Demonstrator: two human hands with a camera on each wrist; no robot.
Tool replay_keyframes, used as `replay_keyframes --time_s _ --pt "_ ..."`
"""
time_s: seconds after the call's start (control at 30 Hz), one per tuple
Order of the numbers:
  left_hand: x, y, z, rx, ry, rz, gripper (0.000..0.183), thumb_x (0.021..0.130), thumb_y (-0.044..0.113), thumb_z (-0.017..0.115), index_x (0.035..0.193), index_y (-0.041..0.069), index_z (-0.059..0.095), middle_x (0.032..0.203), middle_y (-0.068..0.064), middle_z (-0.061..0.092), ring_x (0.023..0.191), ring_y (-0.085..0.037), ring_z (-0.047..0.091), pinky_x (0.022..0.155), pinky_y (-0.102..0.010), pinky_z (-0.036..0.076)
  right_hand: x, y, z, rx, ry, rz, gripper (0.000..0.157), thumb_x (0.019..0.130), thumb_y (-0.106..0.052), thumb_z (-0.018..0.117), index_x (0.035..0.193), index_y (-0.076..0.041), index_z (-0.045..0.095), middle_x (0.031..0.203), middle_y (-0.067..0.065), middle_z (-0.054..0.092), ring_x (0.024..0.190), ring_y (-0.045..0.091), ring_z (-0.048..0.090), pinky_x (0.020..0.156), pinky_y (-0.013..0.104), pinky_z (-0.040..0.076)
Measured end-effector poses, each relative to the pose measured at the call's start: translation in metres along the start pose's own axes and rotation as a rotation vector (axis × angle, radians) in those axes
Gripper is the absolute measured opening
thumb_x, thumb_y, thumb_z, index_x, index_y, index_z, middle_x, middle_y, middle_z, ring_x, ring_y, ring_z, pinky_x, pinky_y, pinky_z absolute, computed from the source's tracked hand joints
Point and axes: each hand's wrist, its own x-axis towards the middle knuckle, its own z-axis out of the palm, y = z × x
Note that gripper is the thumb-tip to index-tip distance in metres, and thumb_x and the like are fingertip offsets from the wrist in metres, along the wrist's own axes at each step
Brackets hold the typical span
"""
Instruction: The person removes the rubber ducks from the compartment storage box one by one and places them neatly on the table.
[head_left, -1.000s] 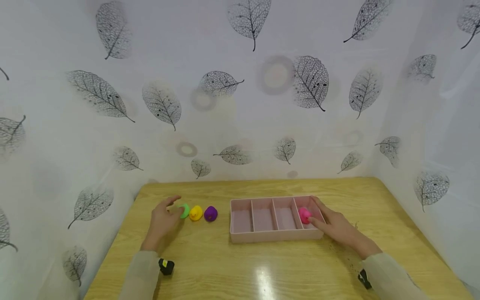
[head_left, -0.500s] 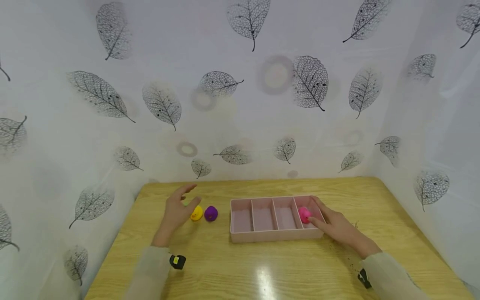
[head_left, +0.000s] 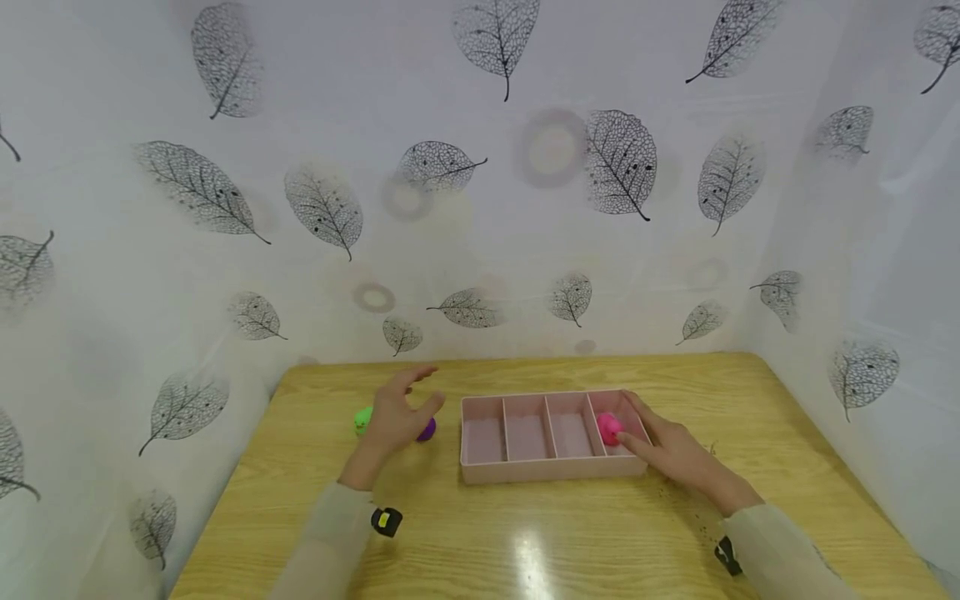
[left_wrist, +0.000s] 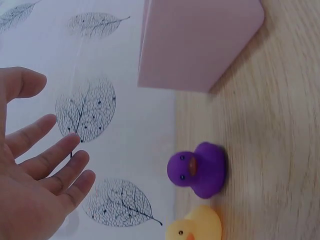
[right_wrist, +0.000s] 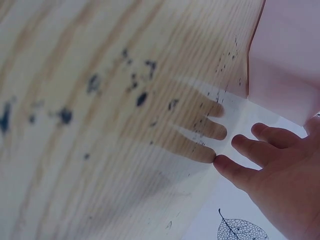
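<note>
My left hand (head_left: 397,418) hovers above the table with spread, gently bent fingers and nothing in them. Below it, in the head view, a purple rubber duck (head_left: 427,430) shows partly, and a green rubber duck (head_left: 363,421) stands to its left. A yellow rubber duck (left_wrist: 202,225) appears beside the purple one in the left wrist view; the hand hides it from the head. My right hand (head_left: 671,454) holds the right end of a pink divided tray (head_left: 555,472), thumb over the end wall. A pink rubber duck (head_left: 610,428) sits in the rightmost compartment, by the thumb.
Several compartments make up the tray, parted by thin dividers (head_left: 551,427). The wooden table (head_left: 465,533) ends at a leaf-printed curtain (head_left: 480,233) behind and at both sides. Dark specks (right_wrist: 142,99) mark the wood near the right hand.
My left hand has moved rightward from the green duck, over the yellow one, to the purple one, uncovering the green duck. The right hand and tray stay put.
</note>
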Motion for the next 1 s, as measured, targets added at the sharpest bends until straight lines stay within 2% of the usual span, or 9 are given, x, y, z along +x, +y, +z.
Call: replay_keyframes --time_s 0.2,0.43,0.77,0.9,1.0 --pt "0.005 0.012 0.010 0.004 -0.036 0.034 0.046 0.091 0.016 0.077 0.133 -0.001 0.067 0.132 -0.022 0.071 0.122 -0.044 0.065 0.098 -0.062 0.054 -0.001 0.000 -0.001 0.006 -0.010 0.003 0.085 0.106 -0.052 0.055 0.171 -0.017 0.013 0.161 0.035 0.038 0.130 0.061 0.055 0.105 0.073 0.047" --pt "0.013 0.023 0.024 -0.015 -0.069 0.091 0.045 0.093 0.017 0.076 0.134 0.001 0.067 0.132 -0.019 0.072 0.121 -0.040 0.066 0.097 -0.059 0.055 -0.003 0.001 -0.004 0.041 -0.028 0.025 0.087 0.104 -0.054 0.058 0.171 -0.025 0.010 0.163 0.034 0.035 0.137 0.060 0.050 0.108 0.072 0.045" --pt "0.022 0.042 0.048 -0.098 -0.166 0.074 0.047 0.091 0.014 0.076 0.136 0.003 0.067 0.134 -0.017 0.071 0.124 -0.038 0.066 0.101 -0.060 0.054 -0.005 0.008 -0.009 0.059 -0.081 0.010 0.097 0.098 -0.052 0.069 0.170 -0.038 0.006 0.165 0.034 0.030 0.137 0.064 0.048 0.104 0.076 0.046" --pt "0.027 0.055 0.061 -0.140 -0.226 0.066 0.046 0.092 0.011 0.075 0.136 0.004 0.067 0.133 -0.018 0.072 0.123 -0.038 0.067 0.100 -0.064 0.053 -0.005 0.007 -0.009 0.061 -0.086 0.019 0.098 0.097 -0.053 0.070 0.171 -0.033 0.008 0.166 0.033 0.029 0.140 0.064 0.044 0.106 0.077 0.043" --pt "0.029 0.062 0.073 -0.134 -0.274 0.073 0.045 0.094 0.014 0.074 0.137 0.005 0.067 0.133 -0.015 0.073 0.122 -0.035 0.068 0.100 -0.060 0.055 -0.005 0.006 -0.010 0.069 -0.089 0.029 0.098 0.097 -0.053 0.070 0.171 -0.028 0.010 0.167 0.032 0.029 0.142 0.063 0.041 0.107 0.077 0.042"
